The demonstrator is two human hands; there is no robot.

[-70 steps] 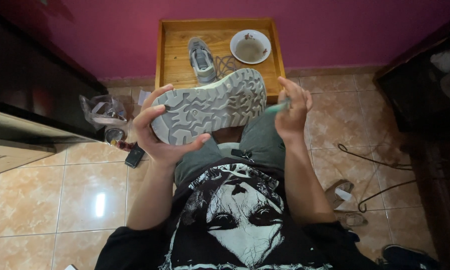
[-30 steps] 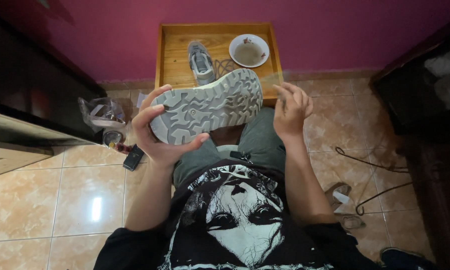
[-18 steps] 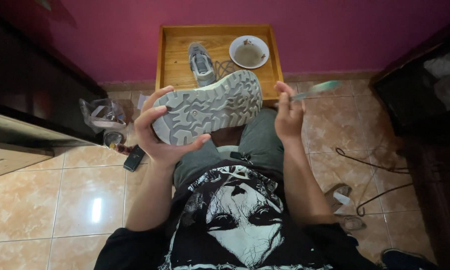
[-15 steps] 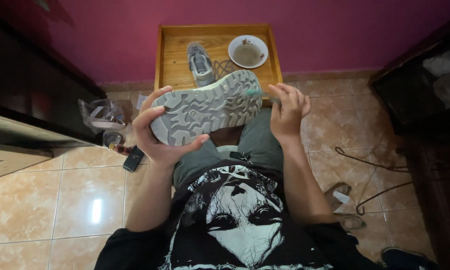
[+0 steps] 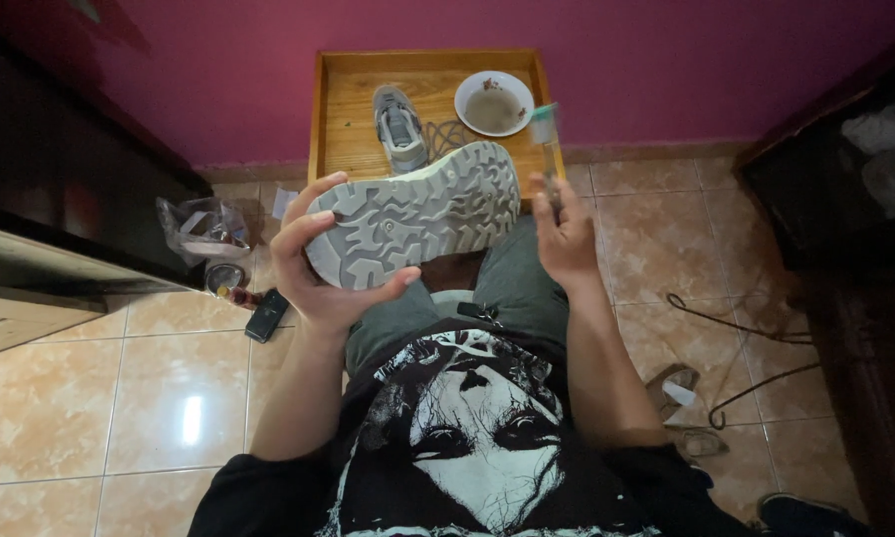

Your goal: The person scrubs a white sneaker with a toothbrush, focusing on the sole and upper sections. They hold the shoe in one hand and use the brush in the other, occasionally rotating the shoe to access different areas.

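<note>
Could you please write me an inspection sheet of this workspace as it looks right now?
Surface: wooden tray on a tiled floor.
Job's things: grey shoe held sole up; thin brush-like tool, blurred.
Clutter: second shoe and white bowl in the tray; plastic bag, dark phone-like object on the floor.
Grippers: left hand grips the shoe; right hand holds the tool beside the sole.
Cables: dark cord on the floor, right.
Surroundings: magenta wall, dark furniture both sides.
</note>
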